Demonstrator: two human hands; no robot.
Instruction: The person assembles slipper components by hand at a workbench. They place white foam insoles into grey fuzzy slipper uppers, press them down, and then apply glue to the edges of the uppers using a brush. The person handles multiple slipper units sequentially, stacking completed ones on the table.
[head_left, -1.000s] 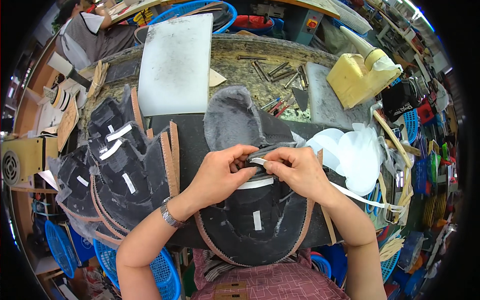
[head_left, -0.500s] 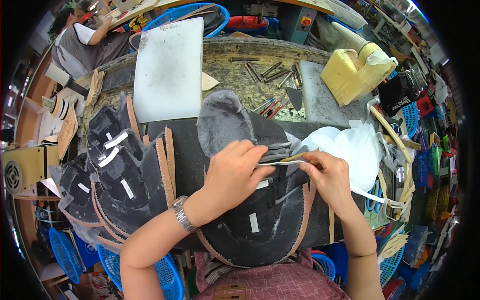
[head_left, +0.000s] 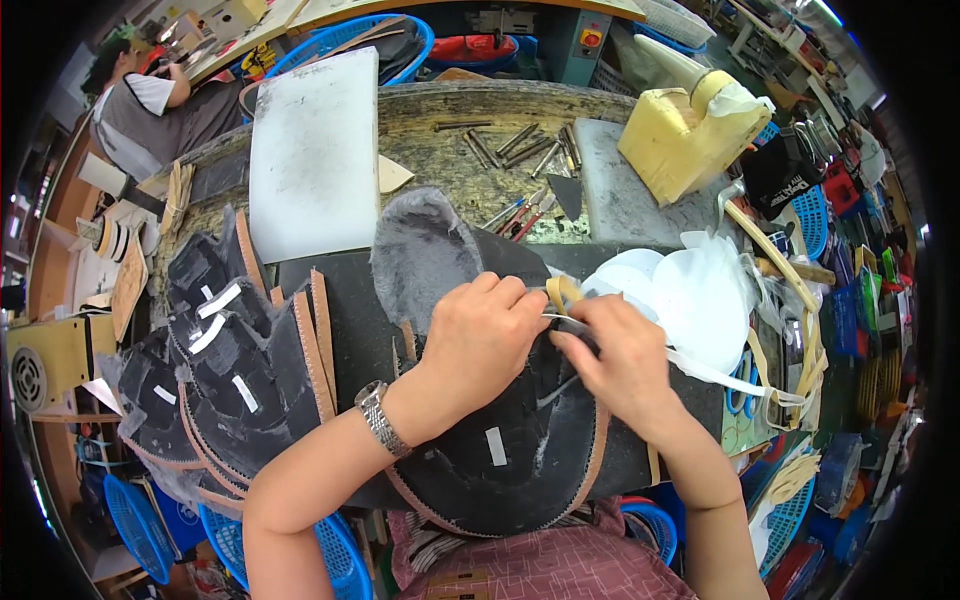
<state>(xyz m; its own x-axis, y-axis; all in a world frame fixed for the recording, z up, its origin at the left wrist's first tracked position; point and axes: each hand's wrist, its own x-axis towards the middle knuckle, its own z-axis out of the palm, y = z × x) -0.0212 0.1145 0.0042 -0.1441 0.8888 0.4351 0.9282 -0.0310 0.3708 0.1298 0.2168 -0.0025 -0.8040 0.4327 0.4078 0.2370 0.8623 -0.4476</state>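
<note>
In front of me lies a black shoe-upper-like piece (head_left: 460, 478) with a pinkish zigzag-cut edging and a grey fleecy flap (head_left: 425, 250) at its far end. My left hand (head_left: 482, 335) is closed over its upper part, gripping the end of a narrow white tape (head_left: 715, 374). Close beside it, my right hand (head_left: 622, 350) pinches the same tape, which trails off to the right. A curled tan backing strip (head_left: 560, 290) stands up between the hands. The fingertips and the edge under them are partly hidden.
Similar black pieces (head_left: 240, 385) are stacked at left. Behind stand a white board (head_left: 315, 150), metal punches (head_left: 520, 145) and a yellow cut-open jug (head_left: 675, 140). White rounded sheets (head_left: 700, 300) and blue-handled scissors (head_left: 742, 385) lie at right. A person (head_left: 140, 110) sits far left.
My right hand has moved in toward my left, shortening the stretch of white tape between them. The tan strip now curls up. The whole view has shifted slightly.
</note>
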